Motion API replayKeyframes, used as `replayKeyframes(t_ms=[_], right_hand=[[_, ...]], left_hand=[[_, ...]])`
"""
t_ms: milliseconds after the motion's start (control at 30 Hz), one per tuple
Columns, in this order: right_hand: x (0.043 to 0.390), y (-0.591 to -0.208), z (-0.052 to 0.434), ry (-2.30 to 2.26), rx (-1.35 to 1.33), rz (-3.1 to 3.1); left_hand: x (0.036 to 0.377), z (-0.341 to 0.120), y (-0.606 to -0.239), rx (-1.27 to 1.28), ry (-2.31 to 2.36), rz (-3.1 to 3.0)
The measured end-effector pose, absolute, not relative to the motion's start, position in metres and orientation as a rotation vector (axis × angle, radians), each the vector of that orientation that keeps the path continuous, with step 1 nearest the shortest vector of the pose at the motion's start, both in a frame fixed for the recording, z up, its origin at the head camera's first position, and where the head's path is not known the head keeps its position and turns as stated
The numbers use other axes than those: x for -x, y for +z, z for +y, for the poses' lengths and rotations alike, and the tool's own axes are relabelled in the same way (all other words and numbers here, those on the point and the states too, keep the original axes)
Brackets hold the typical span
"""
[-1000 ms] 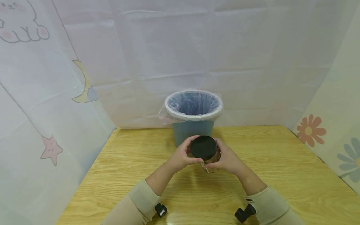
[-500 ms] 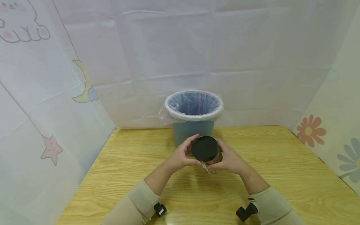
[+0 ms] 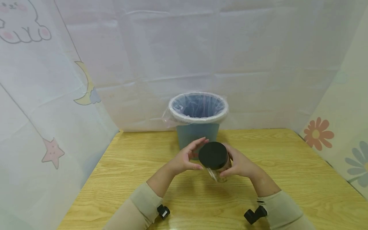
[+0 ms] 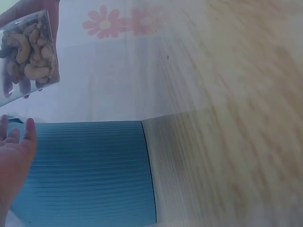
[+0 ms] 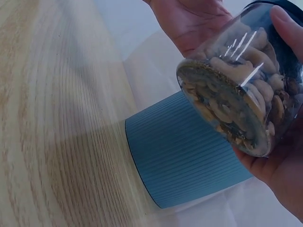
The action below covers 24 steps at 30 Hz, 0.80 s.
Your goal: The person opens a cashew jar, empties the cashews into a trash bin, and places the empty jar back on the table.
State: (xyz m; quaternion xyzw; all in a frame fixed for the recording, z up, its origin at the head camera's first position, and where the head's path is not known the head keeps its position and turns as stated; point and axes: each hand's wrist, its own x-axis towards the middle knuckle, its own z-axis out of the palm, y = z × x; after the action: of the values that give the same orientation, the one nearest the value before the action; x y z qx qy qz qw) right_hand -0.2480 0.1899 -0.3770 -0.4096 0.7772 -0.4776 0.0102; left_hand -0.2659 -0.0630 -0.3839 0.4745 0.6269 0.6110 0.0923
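The left hand (image 3: 184, 158) has come off the black round lid (image 3: 213, 155) within the last second: its fingers now stand spread and almost straight, holding nothing, just at 9 o'clock of the lid, where a moment ago they were curled around its rim. The clear round plastic jar of cashew nuts (image 3: 219, 168) has shifted a little toward 3 o'clock and tilts, its lid facing up toward the head camera. The right hand (image 3: 241, 164) alone carries it now, fingers and thumb wrapped around the jar's wall; the right wrist view shows the jar (image 5: 246, 101) lifted off the light wooden bench (image 3: 287, 179), bottom tipped outward. At 12 o'clock of both hands stands the blue ribbed plastic bin (image 3: 197, 135) lined with a clear bag, near the jar but apart from it.
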Motion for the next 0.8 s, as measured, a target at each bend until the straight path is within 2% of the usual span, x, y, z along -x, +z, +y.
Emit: replayKeyframes(t_ms=[367, 800], right_hand=[[0.248, -0.374, 0.188, -1.487, 1.411, 2.270], [0.246, -0.374, 0.187, -1.506, 1.410, 2.207]], left_hand=[[0.256, -0.065, -0.367, -1.445, 1.762, 1.784], [0.262, -0.064, -0.379, -1.467, 1.743, 1.792]])
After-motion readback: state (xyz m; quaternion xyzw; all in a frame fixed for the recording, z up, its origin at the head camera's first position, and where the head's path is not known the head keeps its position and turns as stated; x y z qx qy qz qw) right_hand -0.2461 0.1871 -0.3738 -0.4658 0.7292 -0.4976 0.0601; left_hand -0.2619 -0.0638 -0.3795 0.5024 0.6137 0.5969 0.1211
